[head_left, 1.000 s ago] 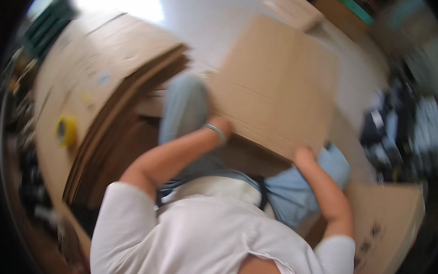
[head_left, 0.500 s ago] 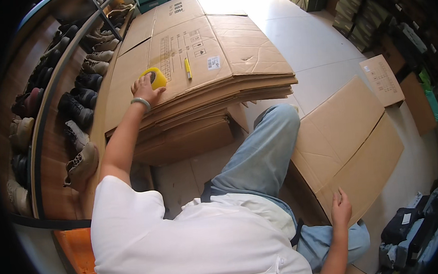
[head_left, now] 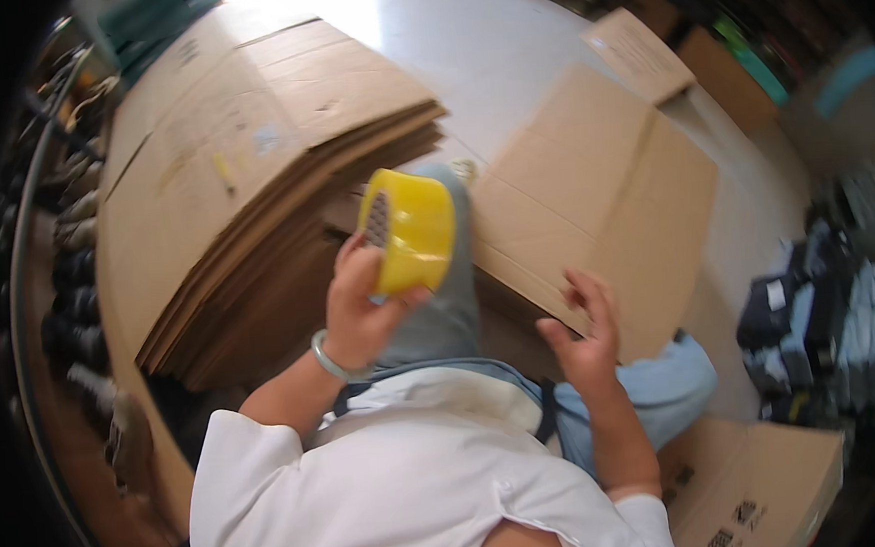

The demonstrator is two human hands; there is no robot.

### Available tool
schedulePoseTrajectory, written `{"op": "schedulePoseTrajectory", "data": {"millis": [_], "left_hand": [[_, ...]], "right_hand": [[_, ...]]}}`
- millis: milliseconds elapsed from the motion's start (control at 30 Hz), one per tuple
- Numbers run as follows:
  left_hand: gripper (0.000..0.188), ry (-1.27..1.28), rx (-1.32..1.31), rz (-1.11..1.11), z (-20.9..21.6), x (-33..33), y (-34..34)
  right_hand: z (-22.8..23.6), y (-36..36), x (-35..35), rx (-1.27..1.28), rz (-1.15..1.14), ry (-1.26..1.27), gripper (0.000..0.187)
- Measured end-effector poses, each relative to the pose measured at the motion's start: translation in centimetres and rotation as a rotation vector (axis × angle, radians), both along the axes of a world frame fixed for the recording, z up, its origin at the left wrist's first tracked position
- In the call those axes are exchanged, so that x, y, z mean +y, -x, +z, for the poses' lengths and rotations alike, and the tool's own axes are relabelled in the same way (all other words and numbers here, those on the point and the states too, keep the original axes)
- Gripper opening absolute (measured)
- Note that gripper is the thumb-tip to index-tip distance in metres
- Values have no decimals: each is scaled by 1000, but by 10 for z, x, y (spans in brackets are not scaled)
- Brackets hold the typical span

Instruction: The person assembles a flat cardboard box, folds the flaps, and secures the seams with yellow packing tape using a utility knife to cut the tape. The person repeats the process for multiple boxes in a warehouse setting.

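A thick roll of yellow packing tape is gripped in my left hand, lifted in front of me above my knee. Its patterned inner core faces left. My right hand is raised with thumb and fingers apart and nothing in it, just above the near edge of a cardboard box whose flaps lie closed. On the left stands a stack of flattened cardboard boxes. On top of the stack lies a slim yellow utility-knife-like object, blurred.
Shelves of shoes run along the left. A smaller carton sits beyond the box. Bundled dark and grey packages are piled at the right, and another printed cardboard box is at the lower right.
My left hand has picked the tape roll up off the cardboard stack and brought it right, toward me. My right hand has lifted from the box flap. The view has swung right.
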State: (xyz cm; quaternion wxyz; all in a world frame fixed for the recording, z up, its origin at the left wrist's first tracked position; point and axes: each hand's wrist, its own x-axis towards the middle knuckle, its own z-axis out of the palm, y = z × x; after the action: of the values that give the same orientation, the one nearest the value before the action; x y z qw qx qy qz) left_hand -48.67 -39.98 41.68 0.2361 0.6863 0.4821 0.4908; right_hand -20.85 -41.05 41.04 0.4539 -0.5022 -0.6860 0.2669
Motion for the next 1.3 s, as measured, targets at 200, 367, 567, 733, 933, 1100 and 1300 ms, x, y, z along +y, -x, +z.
{"op": "schedulePoseTrajectory", "data": {"millis": [200,367,567,733,933,1100,1300], "left_hand": [[32,-16,111,-322,4,-11,-95],[34,-68,206,-360,-8,-13,-108],[36,23,234,-479,-28,-12,-114],[43,664,-279,-811,-70,-18,-146],[46,1217,-282,-625,-87,1,-163],[45,1457,-416,-590,-104,6,-165],[43,1804,-357,-640,-153,15,-162]], "right_hand": [[38,-3,3,51,76,-83,69],[21,-20,-14,226,59,11,46],[-9,-21,-20,292,-137,-53,19],[-48,-33,-13,142,-330,14,12],[-76,-55,20,206,-560,83,8],[-98,-84,60,-95,-433,285,15],[-153,-83,60,-98,-323,361,17]]}}
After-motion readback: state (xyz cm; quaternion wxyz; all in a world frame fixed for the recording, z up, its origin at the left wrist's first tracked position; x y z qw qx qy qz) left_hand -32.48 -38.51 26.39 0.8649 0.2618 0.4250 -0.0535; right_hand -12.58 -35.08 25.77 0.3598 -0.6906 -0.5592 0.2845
